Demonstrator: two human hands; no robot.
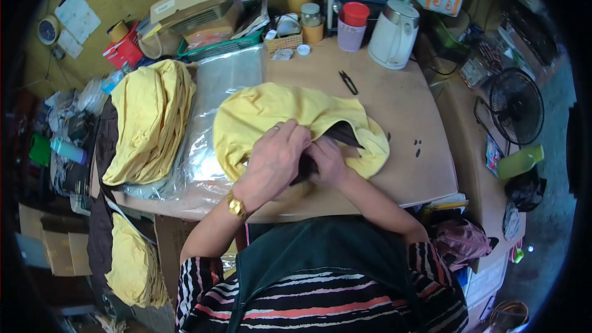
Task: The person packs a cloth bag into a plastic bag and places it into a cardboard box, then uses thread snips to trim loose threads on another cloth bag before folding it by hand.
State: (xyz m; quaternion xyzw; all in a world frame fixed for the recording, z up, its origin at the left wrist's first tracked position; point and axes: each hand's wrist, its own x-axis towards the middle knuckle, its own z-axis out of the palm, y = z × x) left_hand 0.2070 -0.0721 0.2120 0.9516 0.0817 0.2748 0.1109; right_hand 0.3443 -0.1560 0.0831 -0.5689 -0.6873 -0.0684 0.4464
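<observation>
On the table (394,166) in front of me lies a yellow cloth piece (271,100) with dark brown fabric (345,134) showing at its opening. My left hand (275,153), with a ring and a gold watch at the wrist, is closed on the near edge of the cloth. Close beside it, my right hand (328,159) pinches the same edge, its fingertips partly tucked into the folds. The fingers nearly touch, and what lies between them is hidden. Small black thread snips (348,82) rest beyond the cloth.
A stack of folded yellow cloth pieces (151,120) sits at the left, beside clear plastic bags (228,74). A white kettle (393,36) and a red-lidded cup (352,28) stand at the back. More yellow pieces (132,262) hang below the left edge. A fan (517,105) is at the right.
</observation>
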